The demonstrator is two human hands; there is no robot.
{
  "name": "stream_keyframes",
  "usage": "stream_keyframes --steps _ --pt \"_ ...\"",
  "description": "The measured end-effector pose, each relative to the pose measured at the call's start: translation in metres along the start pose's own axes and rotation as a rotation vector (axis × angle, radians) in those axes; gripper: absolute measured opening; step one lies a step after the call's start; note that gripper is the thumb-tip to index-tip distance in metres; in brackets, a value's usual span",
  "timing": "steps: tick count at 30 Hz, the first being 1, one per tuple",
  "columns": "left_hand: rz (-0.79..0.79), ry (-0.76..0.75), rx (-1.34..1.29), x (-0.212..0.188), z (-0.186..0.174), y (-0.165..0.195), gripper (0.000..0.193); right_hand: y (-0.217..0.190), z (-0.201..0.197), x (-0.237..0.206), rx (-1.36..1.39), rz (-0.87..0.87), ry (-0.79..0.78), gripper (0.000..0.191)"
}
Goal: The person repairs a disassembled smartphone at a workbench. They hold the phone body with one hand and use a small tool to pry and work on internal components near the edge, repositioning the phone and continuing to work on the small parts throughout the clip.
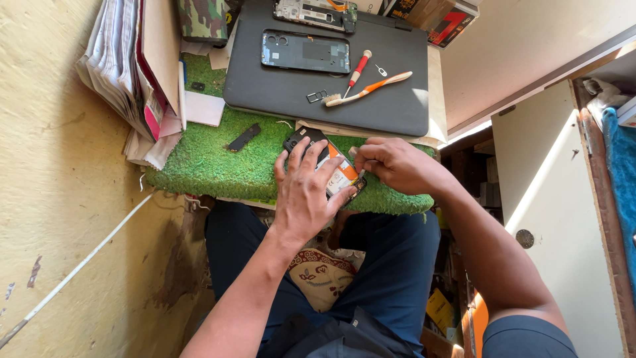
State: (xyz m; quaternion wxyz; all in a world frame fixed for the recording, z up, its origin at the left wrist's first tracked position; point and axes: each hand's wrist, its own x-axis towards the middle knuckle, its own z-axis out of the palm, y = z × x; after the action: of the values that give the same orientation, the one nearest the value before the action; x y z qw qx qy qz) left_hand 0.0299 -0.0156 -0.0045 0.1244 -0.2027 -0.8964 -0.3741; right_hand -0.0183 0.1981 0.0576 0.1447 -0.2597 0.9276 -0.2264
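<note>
Landmark: the green turf mat (218, 159) on the counter. At the mat's far left edge stands a stack of papers (126, 73), leaning against the yellow wall. On the mat, left of centre, lies a small black strip (244, 137). Behind the mat sits a dark work pad (391, 99); on it lie a phone back cover (305, 52), a red-handled screwdriver (356, 71), an orange-handled brush (368, 89) and, at the pad's far edge, a second opened phone body (317, 13). At the mat's near edge, right of centre, lies the opened phone (326, 163), tilted, with its black and orange interior facing up. The left hand (305, 192) rests flat on the phone, fingers spread and pressing it onto the mat rather than closing around it. The right hand (391, 162) is clenched in a pinch at the phone's right edge; it appears to hold a thin tool, but the tool is too small to identify. Handling judgement: the phone is light, stiff and flat, with exposed internals that are probably fragile and easily damaged by pressure. Take hold along the frame edges, or brace it with flat fingers on the frame. The turf should limit sliding.
</note>
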Motion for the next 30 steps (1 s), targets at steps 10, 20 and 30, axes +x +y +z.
stream_keyframes --steps 10,20,30 --pt "0.004 0.026 0.002 -0.0013 0.0035 -0.0018 0.044 -0.0036 -0.0001 0.0038 -0.003 0.045 -0.091 0.007" --pt "-0.011 0.027 -0.004 -0.0012 0.0051 -0.0027 0.045 -0.0060 0.0013 0.0049 0.046 0.170 -0.107 0.006" --pt "-0.010 0.023 0.009 -0.0010 0.0053 -0.0021 0.046 -0.0019 0.0063 0.0004 0.042 0.140 -0.072 0.007"
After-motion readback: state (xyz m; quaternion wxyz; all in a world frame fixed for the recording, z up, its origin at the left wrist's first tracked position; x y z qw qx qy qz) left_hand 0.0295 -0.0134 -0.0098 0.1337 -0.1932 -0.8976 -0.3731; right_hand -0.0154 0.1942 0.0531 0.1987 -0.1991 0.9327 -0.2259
